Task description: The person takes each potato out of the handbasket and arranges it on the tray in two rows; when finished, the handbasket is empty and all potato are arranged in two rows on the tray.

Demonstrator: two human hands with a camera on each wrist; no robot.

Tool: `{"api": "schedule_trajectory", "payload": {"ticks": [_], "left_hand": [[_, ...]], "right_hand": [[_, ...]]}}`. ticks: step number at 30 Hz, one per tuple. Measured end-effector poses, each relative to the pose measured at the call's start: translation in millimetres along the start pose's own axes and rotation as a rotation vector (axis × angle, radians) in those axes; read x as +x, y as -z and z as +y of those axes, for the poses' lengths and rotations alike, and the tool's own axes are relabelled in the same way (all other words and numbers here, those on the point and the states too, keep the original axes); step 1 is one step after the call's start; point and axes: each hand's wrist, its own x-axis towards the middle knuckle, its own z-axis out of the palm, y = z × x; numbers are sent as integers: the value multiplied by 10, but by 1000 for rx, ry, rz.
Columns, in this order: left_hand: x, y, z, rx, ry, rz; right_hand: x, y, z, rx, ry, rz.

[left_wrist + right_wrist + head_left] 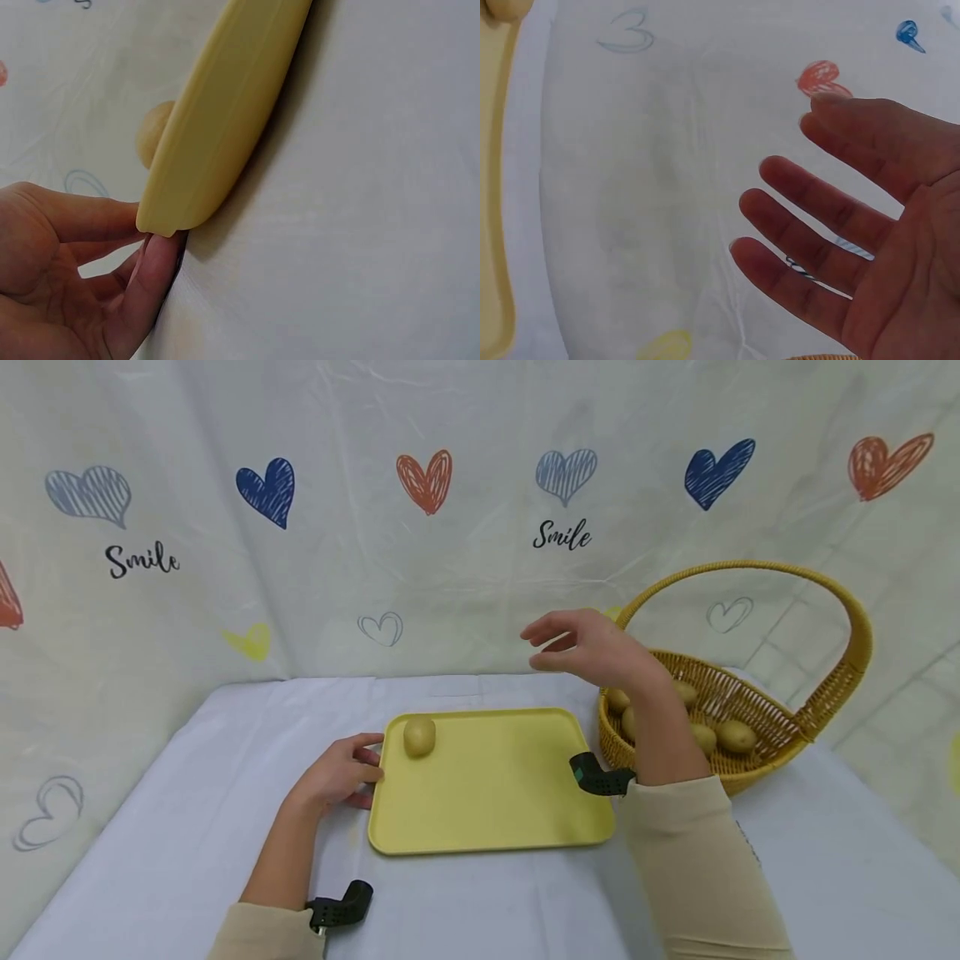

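A yellow tray [491,793] lies on the white cloth with one potato [419,737] near its far left corner. My left hand [341,772] grips the tray's left edge. In the left wrist view its fingers [154,270] reach under the rim, and the potato [154,133] peeks out behind the tray wall. Raised above the tray's far right side, my right hand [592,647] holds nothing. Its fingers [810,199] are spread and slightly bent in the right wrist view. Beyond that forearm, a wicker basket [780,727] contains several potatoes [737,737], some partly hidden by the arm.
The basket's tall arched handle [858,643] rises at the right, near the raised forearm. A pale curtain [465,577] printed with hearts hangs behind the table. White cloth [465,910] covers the table in front of the tray.
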Motion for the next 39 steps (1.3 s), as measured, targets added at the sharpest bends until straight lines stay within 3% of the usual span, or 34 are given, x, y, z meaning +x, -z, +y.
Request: {"api": "schedule_trajectory", "payload": {"ticks": [9, 18, 31, 34, 39], "left_hand": [[39, -32, 27, -2, 3, 6], [-1, 32, 17, 15, 2, 13], [3, 3, 8, 12, 4, 12], [7, -4, -5, 2, 9, 10], [19, -6, -19, 3, 7, 16]], "right_hand": [[-65, 298, 71, -152, -109, -71], [-114, 469, 127, -272, -153, -134], [-120, 770, 289, -381, -263, -414], [-123, 806, 361, -395, -311, -426], [-157, 881, 546, -410, -374, -377]]}}
